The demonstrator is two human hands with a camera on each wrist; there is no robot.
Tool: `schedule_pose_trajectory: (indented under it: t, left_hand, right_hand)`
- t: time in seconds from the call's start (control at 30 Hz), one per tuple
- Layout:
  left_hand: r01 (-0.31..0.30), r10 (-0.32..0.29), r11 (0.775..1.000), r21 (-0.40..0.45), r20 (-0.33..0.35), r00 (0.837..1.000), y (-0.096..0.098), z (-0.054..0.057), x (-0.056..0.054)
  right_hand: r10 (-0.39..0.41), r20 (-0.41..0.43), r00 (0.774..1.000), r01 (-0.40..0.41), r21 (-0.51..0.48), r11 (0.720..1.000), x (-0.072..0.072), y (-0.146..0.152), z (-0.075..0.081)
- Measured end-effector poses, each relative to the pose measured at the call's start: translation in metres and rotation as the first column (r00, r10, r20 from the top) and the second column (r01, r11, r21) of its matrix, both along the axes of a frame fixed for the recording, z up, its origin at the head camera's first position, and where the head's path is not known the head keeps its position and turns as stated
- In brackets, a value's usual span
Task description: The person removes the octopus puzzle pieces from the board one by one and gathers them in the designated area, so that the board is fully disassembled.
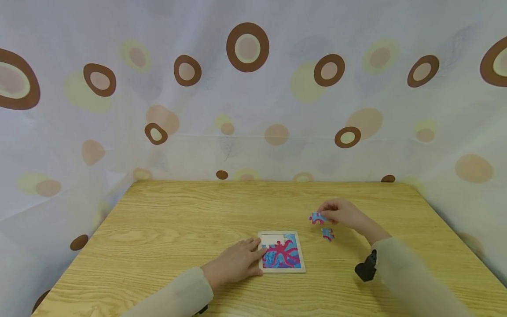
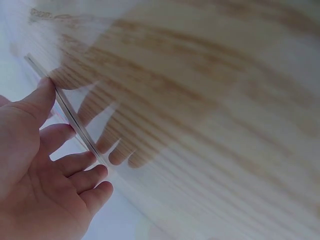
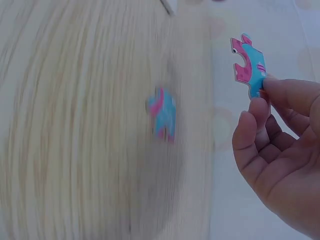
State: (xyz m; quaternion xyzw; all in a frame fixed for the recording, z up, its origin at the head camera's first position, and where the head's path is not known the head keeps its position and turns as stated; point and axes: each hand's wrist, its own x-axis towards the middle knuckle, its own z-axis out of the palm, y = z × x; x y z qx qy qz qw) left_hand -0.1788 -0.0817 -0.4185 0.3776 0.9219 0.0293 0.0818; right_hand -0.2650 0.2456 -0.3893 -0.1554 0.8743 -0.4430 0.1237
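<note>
A framed jigsaw puzzle (image 1: 302, 259) with a pink octopus on blue lies on the table, a bare pale gap in its upper left. My left hand (image 1: 236, 260) rests at the frame's left side, fingers spread over the border. In the left wrist view, the fingertips and thumb of that hand (image 2: 60, 155) touch the frame's edge (image 2: 75, 120). To the right of the puzzle, my right hand (image 1: 343, 214) pinches a blue and pink puzzle piece (image 1: 317, 218) between thumb and fingers. The piece (image 3: 256, 67) is held up off the table in the right wrist view.
A second loose puzzle piece (image 1: 327, 234) lies on the wooden table (image 1: 178, 220), just below the held one and right of the frame. Behind the table hangs a pale curtain (image 1: 261, 105) with brown and yellow round patterns, which also encloses both sides.
</note>
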Motion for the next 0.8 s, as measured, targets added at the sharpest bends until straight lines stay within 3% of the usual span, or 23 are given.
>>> schedule_pose_trajectory:
  t: [0.43, 0.8]
  left_hand:
    - [0.004, -0.004, 1.000, 0.002, 0.005, 1.000, 0.000, 0.001, 0.001]
    - [0.001, -0.001, 1.000, 0.001, 0.008, 1.000, 0.000, 0.001, 0.001]
  right_hand:
    - [-0.051, 0.030, 0.998, 0.048, 0.106, 0.993, 0.013, 0.079, -0.015]
    - [-0.068, 0.039, 0.997, 0.059, 0.191, 0.980, 0.015, 0.097, -0.025]
